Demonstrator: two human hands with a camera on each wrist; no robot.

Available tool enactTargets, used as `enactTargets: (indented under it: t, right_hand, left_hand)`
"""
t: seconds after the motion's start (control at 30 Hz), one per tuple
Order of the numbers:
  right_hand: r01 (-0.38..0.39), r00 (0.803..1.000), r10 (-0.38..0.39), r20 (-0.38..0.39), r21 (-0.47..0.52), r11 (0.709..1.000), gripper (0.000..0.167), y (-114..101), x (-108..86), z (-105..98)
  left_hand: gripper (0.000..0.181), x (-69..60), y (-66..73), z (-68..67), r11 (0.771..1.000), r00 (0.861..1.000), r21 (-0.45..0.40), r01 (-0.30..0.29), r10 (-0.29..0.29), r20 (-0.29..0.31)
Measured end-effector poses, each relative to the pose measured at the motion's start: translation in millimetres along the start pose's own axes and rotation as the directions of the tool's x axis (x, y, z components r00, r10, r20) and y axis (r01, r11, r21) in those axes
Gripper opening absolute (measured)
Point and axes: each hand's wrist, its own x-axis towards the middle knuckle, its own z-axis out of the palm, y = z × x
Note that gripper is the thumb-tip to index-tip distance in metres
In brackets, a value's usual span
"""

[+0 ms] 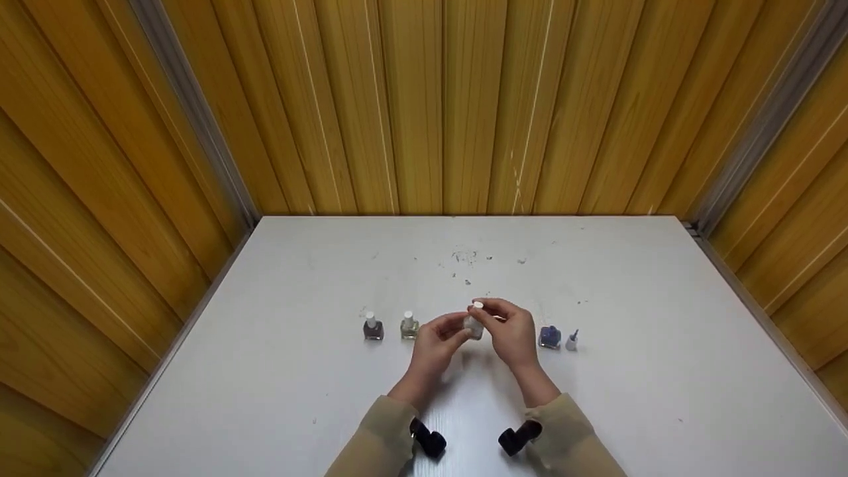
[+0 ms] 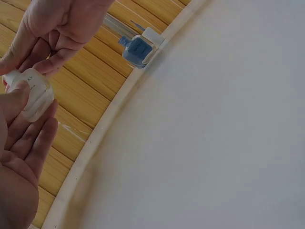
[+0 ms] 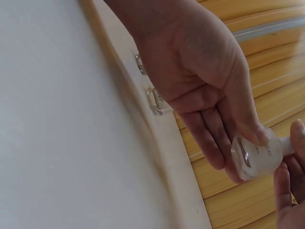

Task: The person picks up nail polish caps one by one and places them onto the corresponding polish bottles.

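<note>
A clear nail polish bottle [image 1: 473, 328] with pale contents is held above the table between both hands. My left hand [image 1: 432, 348] grips the glass body, its thumb on the printed front of the bottle [image 2: 38, 98] in the left wrist view. The white cap [image 1: 477, 305] is pinched by the fingers of my right hand [image 1: 517, 334]. Cap and bottle are together; whether the cap is loose I cannot tell. In the right wrist view the bottle [image 3: 259, 155] lies tilted, and only part of my right hand [image 3: 290, 191] shows at the edge.
Left of the hands stand a dark nail polish bottle [image 1: 373, 329] and a pale greenish one [image 1: 409, 328], both capped. To the right is an uncapped blue bottle [image 1: 549, 338], with its white cap [image 1: 572, 343] beside it, brush upward. Dark specks mark the white table [image 1: 298, 278].
</note>
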Motion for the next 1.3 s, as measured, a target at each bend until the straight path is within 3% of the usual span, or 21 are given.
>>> enactTargets:
  t: [0.1, 0.2, 0.27, 0.37, 0.47, 0.53, 0.67, 0.77, 0.9, 1.07, 1.2, 1.3]
  right_hand:
    - [-0.010, 0.999, 0.010, 0.031, 0.014, 1.000, 0.020, 0.1, 1.0, -1.1]
    - [-0.018, 0.987, 0.005, 0.161, 0.075, 0.997, 0.025, 0.8, 3.8, -10.2]
    - [-0.019, 0.962, -0.019, 0.273, 0.133, 0.991, 0.030, 1.7, 5.5, -17.9]
    - [-0.018, 0.905, -0.073, 0.419, 0.207, 0.978, 0.037, 2.6, 7.8, -28.2]
    - [-0.010, 0.856, -0.113, 0.504, 0.236, 0.972, 0.038, 3.0, 9.1, -35.2]
    - [-0.013, 0.844, -0.113, 0.524, 0.231, 0.973, 0.037, 3.0, 9.3, -37.3]
    - [-0.015, 0.871, -0.075, 0.485, 0.179, 0.984, 0.037, 2.1, 9.6, -36.0]
    - [-0.032, 0.901, -0.046, 0.431, 0.173, 0.984, 0.038, 1.2, 9.6, -32.7]
    - [-0.061, 0.934, -0.017, 0.356, 0.207, 0.976, 0.037, 0.1, 8.6, -25.8]
    - [-0.044, 0.983, 0.005, 0.184, 0.206, 0.978, 0.028, -0.6, 5.1, -10.1]
    - [-0.003, 1.000, -0.001, 0.024, 0.185, 0.983, 0.024, -1.9, -0.1, 4.9]
    - [0.021, 1.000, -0.017, -0.025, 0.157, 0.987, 0.025, -3.2, -2.5, 10.0]
  left_hand:
    - [0.032, 0.2, 1.7, -1.6, 1.000, 1.000, -0.010, 0.008, -0.008, 0.023]
    - [0.035, -0.4, 3.2, -5.2, 0.995, 0.994, -0.085, 0.058, -0.049, 0.098]
    - [0.036, -0.9, 3.8, -8.0, 0.988, 0.984, -0.122, 0.094, -0.074, 0.163]
    - [0.039, -1.9, 4.6, -11.5, 0.974, 0.961, -0.176, 0.140, -0.091, 0.261]
    - [0.040, -2.5, 4.6, -13.4, 0.963, 0.941, -0.222, 0.154, -0.075, 0.330]
    - [0.039, -3.0, 4.3, -14.0, 0.954, 0.930, -0.253, 0.160, -0.060, 0.363]
    - [0.036, -2.8, 2.4, -14.2, 0.946, 0.925, -0.277, 0.169, -0.056, 0.375]
    - [0.037, -1.4, 1.1, -13.5, 0.954, 0.939, -0.257, 0.155, -0.061, 0.339]
    - [0.039, 0.0, 1.2, -11.5, 0.976, 0.967, -0.189, 0.111, -0.062, 0.247]
    - [0.036, -0.5, 3.3, -4.2, 0.993, 0.994, -0.100, 0.058, -0.048, 0.098]
    - [0.030, -1.6, 2.6, 4.7, 0.999, 0.999, 0.027, -0.019, 0.020, -0.036]
    - [0.028, -2.4, 2.9, 6.2, 0.993, 0.995, 0.104, -0.061, 0.069, -0.074]
